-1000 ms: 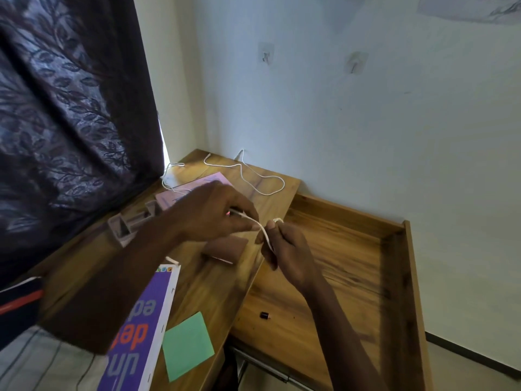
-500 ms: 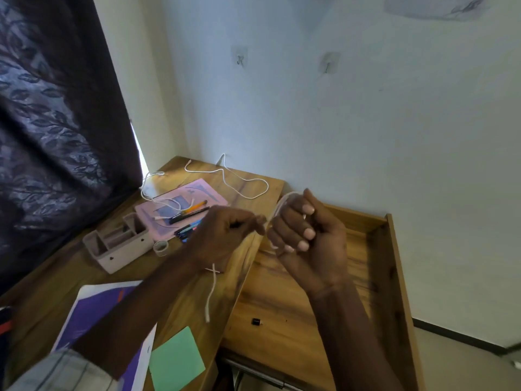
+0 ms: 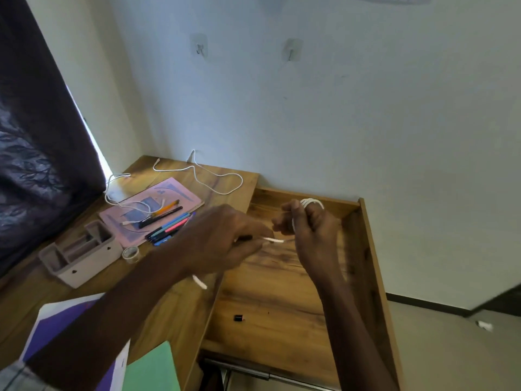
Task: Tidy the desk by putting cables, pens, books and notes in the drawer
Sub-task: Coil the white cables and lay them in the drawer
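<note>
Where coiled, cable (image 3: 311, 202) round right fingers (image 3: 289, 206)

White cable (image 3: 311, 202) around right hand (image 3: 315, 235)

Left hand (image 3: 222, 239) pinches, forearm reaching across; right hand (image 3: 313, 231) is raised beside it, fingers curled.

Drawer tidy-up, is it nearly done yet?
Not nearly. Done: the drawer holds only a small black thing. In hand: the right hand has a white cable looped round its fingers, and the left hand pinches its loose end. Left on the desk: two more cables, the pens, the pink book, the purple book and the green note.
</note>
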